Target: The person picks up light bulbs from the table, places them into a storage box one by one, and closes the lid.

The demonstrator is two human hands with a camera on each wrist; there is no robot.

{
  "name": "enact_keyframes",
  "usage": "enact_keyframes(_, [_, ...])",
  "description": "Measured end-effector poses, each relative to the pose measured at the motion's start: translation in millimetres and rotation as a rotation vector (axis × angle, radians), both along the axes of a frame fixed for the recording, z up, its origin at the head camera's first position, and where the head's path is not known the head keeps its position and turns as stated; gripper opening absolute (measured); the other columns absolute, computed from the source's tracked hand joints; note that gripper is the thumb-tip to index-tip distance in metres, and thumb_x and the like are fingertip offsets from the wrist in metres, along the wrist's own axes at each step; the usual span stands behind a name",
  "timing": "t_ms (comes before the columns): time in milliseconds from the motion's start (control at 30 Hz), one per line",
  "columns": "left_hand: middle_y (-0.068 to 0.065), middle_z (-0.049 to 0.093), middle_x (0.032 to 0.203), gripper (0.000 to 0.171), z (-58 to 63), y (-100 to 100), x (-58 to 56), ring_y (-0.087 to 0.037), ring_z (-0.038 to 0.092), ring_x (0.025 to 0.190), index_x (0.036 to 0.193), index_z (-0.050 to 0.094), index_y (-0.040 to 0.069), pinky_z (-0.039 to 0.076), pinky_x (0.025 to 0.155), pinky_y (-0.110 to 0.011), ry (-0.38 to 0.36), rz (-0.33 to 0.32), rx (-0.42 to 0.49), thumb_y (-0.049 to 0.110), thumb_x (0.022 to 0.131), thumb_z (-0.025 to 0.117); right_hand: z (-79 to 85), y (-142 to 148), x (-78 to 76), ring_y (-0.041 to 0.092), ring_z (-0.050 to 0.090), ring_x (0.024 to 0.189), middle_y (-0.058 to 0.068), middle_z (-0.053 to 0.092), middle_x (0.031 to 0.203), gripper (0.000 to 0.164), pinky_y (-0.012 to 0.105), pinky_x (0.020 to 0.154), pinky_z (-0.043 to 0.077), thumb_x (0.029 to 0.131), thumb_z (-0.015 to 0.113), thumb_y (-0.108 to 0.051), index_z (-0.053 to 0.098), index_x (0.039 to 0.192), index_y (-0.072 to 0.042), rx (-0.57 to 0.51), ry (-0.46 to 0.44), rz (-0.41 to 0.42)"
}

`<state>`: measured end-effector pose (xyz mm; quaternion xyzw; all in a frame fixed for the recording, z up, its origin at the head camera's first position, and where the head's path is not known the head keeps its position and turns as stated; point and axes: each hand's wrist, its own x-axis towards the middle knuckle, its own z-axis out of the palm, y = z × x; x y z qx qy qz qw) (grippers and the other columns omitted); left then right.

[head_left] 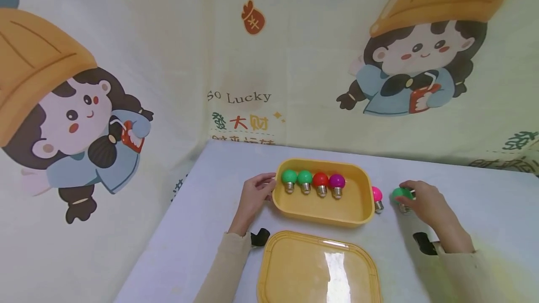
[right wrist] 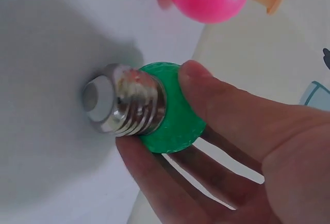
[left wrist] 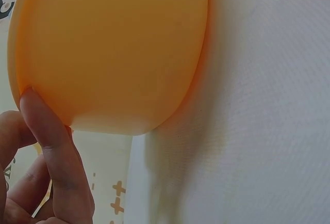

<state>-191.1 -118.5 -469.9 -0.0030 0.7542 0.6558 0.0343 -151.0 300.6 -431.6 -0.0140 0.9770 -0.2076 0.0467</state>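
Note:
My right hand (head_left: 433, 205) holds a green light bulb (right wrist: 172, 108) by its round globe, thumb on one side and fingers on the other. Its metal screw base (right wrist: 136, 100) points away from the palm. At the left end of a yellow plastic box (head_left: 320, 216), my left hand (head_left: 254, 198) holds the wall near the rim, as the left wrist view also shows. Two green bulbs (head_left: 289, 177), a red bulb (head_left: 321, 180) and a purple bulb (head_left: 337, 181) lie in a row inside the box, bases toward me.
A pink bulb (head_left: 377, 194) lies on the white table just right of the box, between it and my right hand. In front of the box is a flat yellow lid (head_left: 303, 265). Behind the table hangs a printed cloth (head_left: 311, 74).

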Motion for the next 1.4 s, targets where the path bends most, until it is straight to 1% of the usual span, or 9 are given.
enact_keyframes(233, [-0.014,0.067,0.108,0.03,-1.8,-2,-2.9,-0.016,0.065,0.078,0.122,0.069,0.005,0.056,0.058,-0.023,0.01,-0.008,0.008,0.017,0.094,0.068,2.7,-5,3.3,0.049,0.059,0.095,0.035,0.062,0.108,0.046,0.057,0.075,0.056,0.086,0.076,-0.013,0.06,0.118,0.016,-0.028,0.052,-0.001])
enact_keyframes(367, [-0.014,0.068,0.109,0.031,-3.2,-2,-4.0,-0.017,0.066,0.078,0.122,0.069,0.005,0.056,0.058,-0.023,0.004,-0.011,0.019,0.017,0.094,0.069,8.6,-12,5.2,0.048,0.057,0.096,0.035,0.06,0.11,0.049,0.056,0.076,0.057,0.087,0.076,-0.014,0.057,0.122,0.014,-0.045,0.077,-0.013])
enact_keyframes(500, [-0.013,0.067,0.108,0.031,-2.8,-2,-2.6,-0.014,0.065,0.074,0.122,0.069,0.004,0.056,0.058,-0.024,0.007,-0.008,0.009,0.018,0.094,0.068,15.4,-20,7.3,0.049,0.058,0.098,0.035,0.059,0.113,0.051,0.056,0.077,0.057,0.089,0.074,-0.016,0.056,0.126,0.013,-0.056,0.098,-0.016])
enact_keyframes(633, [-0.013,0.067,0.107,0.03,-2.6,-3,-1.2,-0.012,0.064,0.073,0.121,0.069,0.005,0.056,0.058,-0.024,0.0,-0.002,0.008,0.017,0.094,0.068,22.7,-27,10.4,0.05,0.058,0.1,0.035,0.057,0.115,0.051,0.058,0.078,0.056,0.089,0.075,-0.016,0.056,0.127,0.012,-0.061,0.138,-0.006])
enact_keyframes(900, [-0.013,0.067,0.108,0.03,-2.3,-3,-1.6,-0.013,0.064,0.074,0.121,0.069,0.005,0.056,0.058,-0.023,-0.011,0.001,0.013,0.018,0.094,0.069,33.9,-45,12.4,0.05,0.059,0.103,0.033,0.058,0.118,0.051,0.055,0.077,0.058,0.089,0.075,-0.017,0.057,0.128,0.01,-0.098,0.178,-0.01])
enact_keyframes(1133, [-0.015,0.068,0.11,0.033,-1.7,-3,-2.9,-0.025,0.066,0.081,0.124,0.068,0.002,0.056,0.059,-0.026,-0.009,-0.006,0.014,0.015,0.094,0.069,39.0,-60,9.7,0.049,0.061,0.105,0.031,0.06,0.12,0.05,0.055,0.078,0.058,0.088,0.076,-0.018,0.059,0.128,0.008,-0.14,0.199,0.004])
enact_keyframes(1233, [-0.016,0.068,0.11,0.032,2.3,-3,-2.0,-0.029,0.066,0.083,0.124,0.067,0.0,0.058,0.061,-0.031,-0.02,-0.015,0.003,0.012,0.094,0.068,41.0,-64,8.6,0.048,0.061,0.106,0.031,0.06,0.122,0.05,0.055,0.08,0.057,0.088,0.076,-0.018,0.059,0.128,0.008,-0.147,0.207,-0.001])
enact_keyframes(1333, [-0.016,0.068,0.109,0.032,14.3,-2,2.8,-0.031,0.066,0.085,0.124,0.066,-0.002,0.059,0.064,-0.034,-0.029,-0.023,-0.001,0.009,0.094,0.067,42.4,-66,7.6,0.048,0.061,0.106,0.031,0.06,0.122,0.05,0.056,0.081,0.057,0.088,0.076,-0.018,0.059,0.127,0.008,-0.152,0.213,-0.005])
enact_keyframes(1400, [-0.016,0.068,0.108,0.031,23.1,-1,6.8,-0.032,0.066,0.085,0.123,0.066,-0.003,0.06,0.065,-0.034,-0.025,-0.025,-0.005,0.009,0.094,0.066,43.4,-67,6.4,0.048,0.061,0.106,0.03,0.061,0.122,0.05,0.056,0.082,0.056,0.088,0.076,-0.017,0.059,0.127,0.008,-0.157,0.213,-0.004])
